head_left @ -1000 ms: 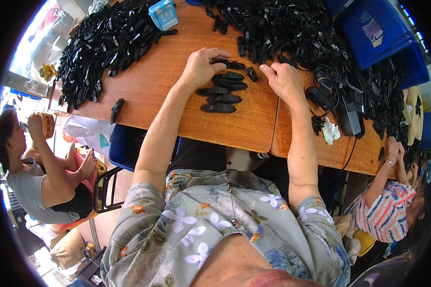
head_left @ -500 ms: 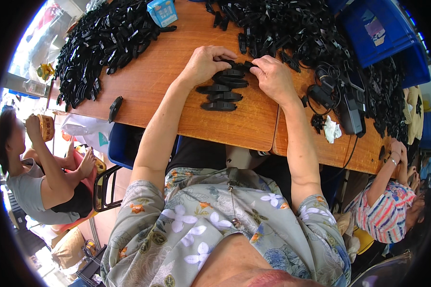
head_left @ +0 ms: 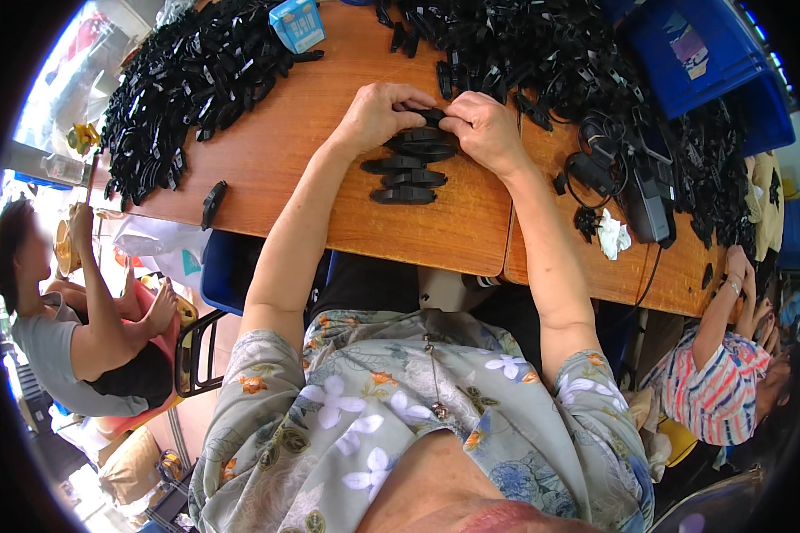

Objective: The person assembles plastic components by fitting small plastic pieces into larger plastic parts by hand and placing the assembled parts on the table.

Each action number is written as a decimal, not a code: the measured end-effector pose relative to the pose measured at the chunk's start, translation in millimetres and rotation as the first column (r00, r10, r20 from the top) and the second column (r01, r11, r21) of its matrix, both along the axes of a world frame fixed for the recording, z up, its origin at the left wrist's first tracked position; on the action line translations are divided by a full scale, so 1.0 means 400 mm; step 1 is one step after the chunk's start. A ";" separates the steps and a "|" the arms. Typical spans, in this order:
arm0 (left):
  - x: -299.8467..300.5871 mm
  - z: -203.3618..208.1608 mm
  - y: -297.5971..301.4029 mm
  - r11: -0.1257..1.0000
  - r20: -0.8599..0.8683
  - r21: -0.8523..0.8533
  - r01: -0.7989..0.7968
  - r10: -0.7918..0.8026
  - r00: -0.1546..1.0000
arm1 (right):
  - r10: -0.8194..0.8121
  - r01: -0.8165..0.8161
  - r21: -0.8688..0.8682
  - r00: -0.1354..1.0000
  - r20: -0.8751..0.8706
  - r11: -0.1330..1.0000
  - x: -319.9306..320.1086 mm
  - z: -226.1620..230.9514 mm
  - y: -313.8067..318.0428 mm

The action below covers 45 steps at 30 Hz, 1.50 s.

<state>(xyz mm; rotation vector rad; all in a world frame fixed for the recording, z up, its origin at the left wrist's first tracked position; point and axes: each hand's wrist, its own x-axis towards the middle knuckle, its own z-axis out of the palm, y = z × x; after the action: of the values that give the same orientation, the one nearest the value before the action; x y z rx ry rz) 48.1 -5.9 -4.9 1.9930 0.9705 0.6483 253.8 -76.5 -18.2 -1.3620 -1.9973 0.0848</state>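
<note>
Left hand [head_left: 387,117] and right hand [head_left: 483,131] each pinch an end of the black part [head_left: 432,116], at the far end of the black row [head_left: 409,178] on the tabletop [head_left: 258,169]; uneven pressure could, I reckon, let it slip and knock the row askew.

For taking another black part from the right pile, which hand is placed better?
Probably the right hand: it is nearer to the right pile, while the left hand is farther away.
</note>
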 end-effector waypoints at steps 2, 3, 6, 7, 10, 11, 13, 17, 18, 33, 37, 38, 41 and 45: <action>-0.013 -0.004 0.005 0.999 0.043 -0.005 0.054 -0.054 0.998 | 0.033 -0.029 0.037 0.990 -0.134 0.999 0.012 -0.007 -0.009; -0.021 -0.005 0.007 0.994 0.084 -0.015 0.110 -0.108 0.991 | 0.003 0.001 0.020 0.984 -0.176 1.000 0.014 0.000 -0.030; -0.050 -0.005 -0.020 0.993 0.277 -0.039 0.111 -0.096 0.956 | -0.148 0.167 0.029 0.933 -0.327 0.986 0.049 0.019 -0.034; -0.025 0.028 -0.046 0.991 0.277 -0.035 0.127 -0.112 0.954 | -0.275 0.317 0.027 0.858 -0.433 0.948 0.081 0.019 -0.032; 0.074 0.063 -0.169 0.938 -0.250 0.346 0.023 0.069 0.966 | -0.380 0.430 0.152 0.884 -0.274 0.890 0.139 -0.036 -0.014; 0.101 0.041 -0.224 0.820 -0.340 0.571 0.051 0.179 0.923 | -0.385 0.418 0.232 0.906 -0.177 0.878 0.141 -0.048 -0.009; 0.128 0.005 -0.282 0.784 -0.336 0.617 0.076 0.175 0.925 | -0.396 0.411 0.210 0.912 -0.110 0.887 0.121 -0.051 -0.013; 0.072 -0.024 -0.252 0.717 -0.402 0.691 0.090 0.278 0.872 | -0.389 0.380 0.124 0.920 0.056 0.917 0.078 -0.040 -0.033; 0.046 -0.013 -0.241 0.712 -0.428 0.695 0.099 0.299 0.853 | -0.373 0.359 0.146 0.924 0.086 0.922 0.083 -0.037 -0.036; 0.067 -0.035 0.068 0.644 -0.225 0.761 0.075 0.154 0.962 | -0.163 0.118 -0.183 0.954 -0.251 0.976 0.014 -0.007 -0.049; 0.069 -0.030 0.035 0.786 -0.257 0.614 0.076 0.107 0.960 | -0.230 0.245 -0.316 0.969 0.086 0.917 0.049 0.045 -0.064; 0.053 -0.009 0.004 0.799 -0.316 0.593 0.102 0.114 0.942 | -0.242 0.272 -0.233 0.959 0.150 0.934 0.052 0.042 -0.069; 0.007 -0.008 -0.053 0.758 -0.275 0.646 0.091 0.120 0.954 | -0.217 0.220 -0.123 0.975 0.041 0.968 0.053 0.024 -0.064; -0.037 -0.029 -0.106 0.813 -0.068 0.581 -0.016 0.068 0.995 | -0.144 0.166 -0.163 0.980 0.136 0.973 0.035 0.031 -0.075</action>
<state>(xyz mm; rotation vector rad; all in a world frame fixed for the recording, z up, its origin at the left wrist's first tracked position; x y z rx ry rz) 33.4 -48.3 -16.4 2.5586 0.9403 0.9818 267.8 -106.6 -5.9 -1.6676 -2.0142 0.1073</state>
